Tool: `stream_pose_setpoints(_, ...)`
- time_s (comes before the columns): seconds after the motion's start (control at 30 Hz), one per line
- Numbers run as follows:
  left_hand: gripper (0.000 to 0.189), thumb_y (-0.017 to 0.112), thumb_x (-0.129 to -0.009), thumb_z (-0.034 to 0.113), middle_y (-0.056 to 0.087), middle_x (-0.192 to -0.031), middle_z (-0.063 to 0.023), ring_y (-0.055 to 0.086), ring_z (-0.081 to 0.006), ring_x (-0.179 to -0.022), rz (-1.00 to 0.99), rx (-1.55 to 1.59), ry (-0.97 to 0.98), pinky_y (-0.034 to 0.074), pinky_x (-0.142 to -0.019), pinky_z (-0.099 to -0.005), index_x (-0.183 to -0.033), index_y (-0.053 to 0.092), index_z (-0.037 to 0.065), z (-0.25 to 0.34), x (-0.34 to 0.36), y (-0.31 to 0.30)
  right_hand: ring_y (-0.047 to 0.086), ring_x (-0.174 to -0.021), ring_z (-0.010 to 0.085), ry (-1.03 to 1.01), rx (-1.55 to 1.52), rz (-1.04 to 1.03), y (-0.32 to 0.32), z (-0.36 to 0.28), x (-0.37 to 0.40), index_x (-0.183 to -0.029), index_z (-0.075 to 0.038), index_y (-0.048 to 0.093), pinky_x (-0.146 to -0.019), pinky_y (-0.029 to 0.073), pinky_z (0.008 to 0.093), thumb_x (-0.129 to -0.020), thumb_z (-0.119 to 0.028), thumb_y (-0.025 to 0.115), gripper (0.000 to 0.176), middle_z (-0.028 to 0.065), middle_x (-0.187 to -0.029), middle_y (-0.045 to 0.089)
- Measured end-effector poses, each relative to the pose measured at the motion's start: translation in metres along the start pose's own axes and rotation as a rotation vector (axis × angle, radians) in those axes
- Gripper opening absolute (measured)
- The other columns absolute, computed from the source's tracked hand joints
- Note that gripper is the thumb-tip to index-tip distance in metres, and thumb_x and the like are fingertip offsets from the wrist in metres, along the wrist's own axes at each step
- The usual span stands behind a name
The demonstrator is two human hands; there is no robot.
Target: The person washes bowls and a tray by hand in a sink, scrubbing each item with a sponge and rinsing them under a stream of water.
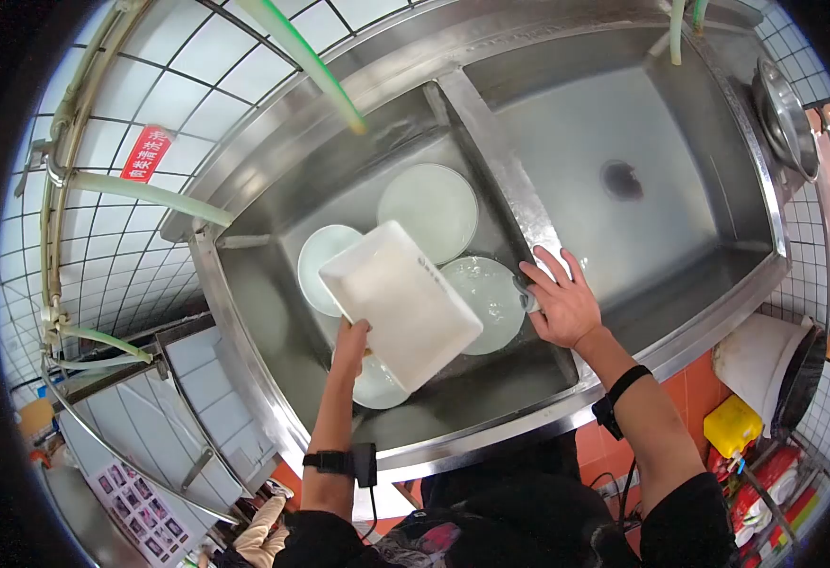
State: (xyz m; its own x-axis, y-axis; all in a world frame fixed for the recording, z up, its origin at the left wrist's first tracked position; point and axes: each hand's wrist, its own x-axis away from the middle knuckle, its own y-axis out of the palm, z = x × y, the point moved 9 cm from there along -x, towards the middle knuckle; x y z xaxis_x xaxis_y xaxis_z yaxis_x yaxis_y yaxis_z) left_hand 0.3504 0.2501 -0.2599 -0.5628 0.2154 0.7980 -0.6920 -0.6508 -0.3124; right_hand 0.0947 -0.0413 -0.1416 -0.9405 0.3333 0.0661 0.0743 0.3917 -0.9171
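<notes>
Left hand [348,348] pinching white tray [401,308] by its edge; tray ahead and to its right, above plates [428,213]. Right hand [563,301]: fingers part-spread over divider [500,151]; grey item [527,298] at thumb side, can't tell if gripped.

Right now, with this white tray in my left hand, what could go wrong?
The white tray might slip, since only your left hand holds it, near one edge. If it drops, it could chip itself or the round dishes below.
</notes>
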Motion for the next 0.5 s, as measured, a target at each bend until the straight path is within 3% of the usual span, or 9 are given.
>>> stream_pose_setpoints(0.23,0.057,0.053,-0.081,0.016,0.059,-0.113,-0.0119,0.064,-0.0267,-0.098,-0.159,0.211,0.023,0.057,-0.078,-0.0441,-0.136,0.042,0.007,0.037,-0.066,0.060,0.029,-0.146,0.0269,-0.020,-0.007,0.036,-0.003,0.000,0.000,-0.098,-0.002,0.071,-0.121,0.019,0.0540,-0.075,-0.023,0.065,0.032,0.0057,-0.141,0.052)
stream_pose_setpoints(0.43,0.054,0.053,-0.080,0.014,0.059,-0.112,-0.0139,0.066,-0.0303,-0.095,-0.191,0.183,0.011,0.059,-0.080,-0.0494,-0.131,0.044,0.003,0.057,-0.114,0.087,0.027,-0.147,0.0258,-0.017,0.011,-0.002,0.000,0.001,0.001,-0.102,-0.003,0.072,-0.122,0.018,0.0530,-0.079,-0.025,0.062,0.033,0.0048,-0.142,0.051)
stream_pose_setpoints(0.5,0.053,0.051,-0.083,0.015,0.062,-0.113,-0.0183,0.069,-0.0355,-0.095,-0.238,0.204,0.051,0.059,-0.085,-0.0527,-0.131,0.043,-0.004,0.066,-0.123,0.091,0.032,-0.144,0.0277,-0.016,0.013,0.031,-0.002,0.002,0.001,-0.101,-0.003,0.073,-0.120,0.022,0.0540,-0.073,-0.023,0.066,0.035,0.0038,-0.140,0.053)
